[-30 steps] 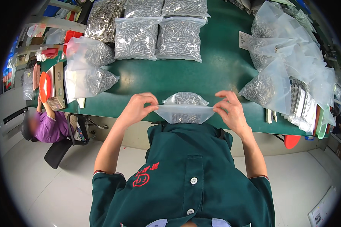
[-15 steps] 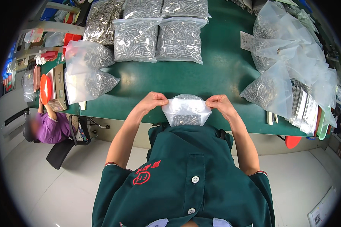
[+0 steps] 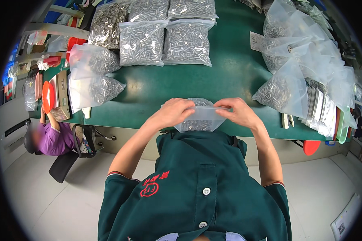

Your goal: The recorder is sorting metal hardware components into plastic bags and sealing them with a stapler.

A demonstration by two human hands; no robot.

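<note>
A clear plastic bag point(image 3: 200, 123) filled with small grey metal cylinders lies at the table's front edge, right against my shirt. My left hand point(image 3: 174, 112) pinches the upper band of the bag on its left side, thumb and fingers together. At the opposite side my right hand point(image 3: 238, 113) grips the same band, its fingers curled over the plastic. Between the two hands the band stretches straight across, with metal pieces showing through above and below it.
Several filled bags point(image 3: 188, 42) lie in rows at the table's back. Open-topped bags point(image 3: 274, 90) of metal parts crowd the right, beside a stack of white flat packets point(image 3: 319, 108). More bags point(image 3: 104, 89) stand left. A co-worker in a purple shirt point(image 3: 54, 136) sits at the far left.
Both hands have moved inward along the bag's upper band, the left one most. The band now looks narrower and straighter, and more of the metal parts shows below it.
</note>
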